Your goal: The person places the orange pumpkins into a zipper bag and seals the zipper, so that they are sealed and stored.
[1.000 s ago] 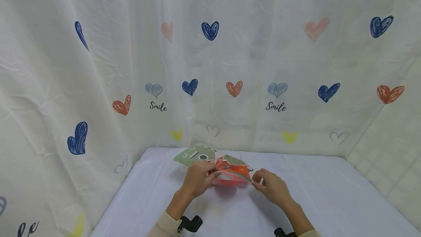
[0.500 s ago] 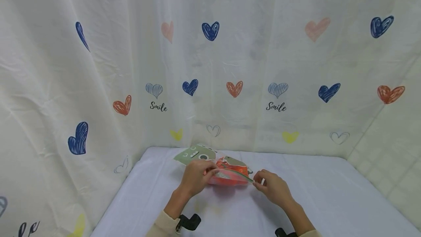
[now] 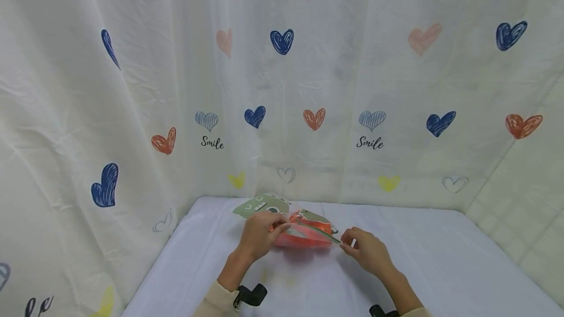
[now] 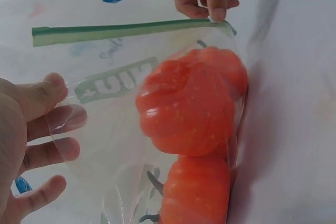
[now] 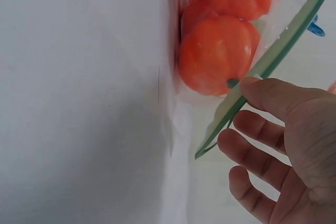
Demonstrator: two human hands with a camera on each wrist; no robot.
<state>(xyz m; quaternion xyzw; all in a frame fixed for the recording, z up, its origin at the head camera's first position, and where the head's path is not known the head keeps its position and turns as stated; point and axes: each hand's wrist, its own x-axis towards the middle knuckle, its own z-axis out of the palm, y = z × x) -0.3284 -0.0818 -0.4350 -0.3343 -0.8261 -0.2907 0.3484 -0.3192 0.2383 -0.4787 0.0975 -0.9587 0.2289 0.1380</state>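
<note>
A clear zip bag (image 3: 304, 236) lies on the white table, with round orange-red tomatoes (image 4: 186, 111) inside it. Its green zip strip (image 4: 121, 29) runs along the top edge. My left hand (image 3: 279, 226) pinches the bag's left side, with the thumb (image 4: 42, 95) on top and the fingers behind the plastic. My right hand (image 3: 345, 242) pinches the right end of the zip strip (image 5: 273, 59) between thumb and fingers. In the left wrist view the right hand (image 4: 212, 9) sits at that far corner. The tomatoes (image 5: 218, 56) lie just beyond my right hand (image 5: 239, 111).
A flat pale green pack (image 3: 260, 207) lies just behind the bag near the curtain. A white cloth covers the table (image 3: 440, 258). A heart-print curtain (image 3: 282, 111) hangs close around the back and left.
The bag and my left hand have shifted slightly left and away from me. My right hand keeps its hold on the zip end.
</note>
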